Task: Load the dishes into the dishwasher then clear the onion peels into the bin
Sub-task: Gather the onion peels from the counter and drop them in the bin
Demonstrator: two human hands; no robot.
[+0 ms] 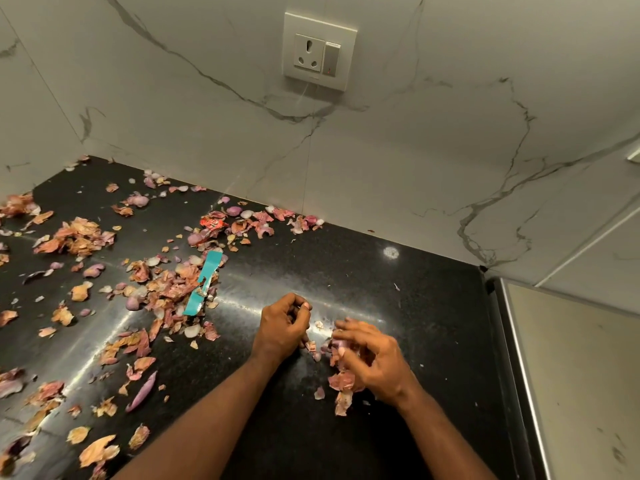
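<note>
I'm gathering peels (341,381) | right hand (375,362) clutching a bunch, left hand (282,329) curled, contents unclear | next: scatter at nine o'clock (bin unseen)

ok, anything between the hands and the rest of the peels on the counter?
Nothing blocks them. The left hand and right hand are already on a small pile of onion peels. The remaining peels lie loose across the black counter to the left, mixed with a teal wrapper strip. No bin is in view.
</note>
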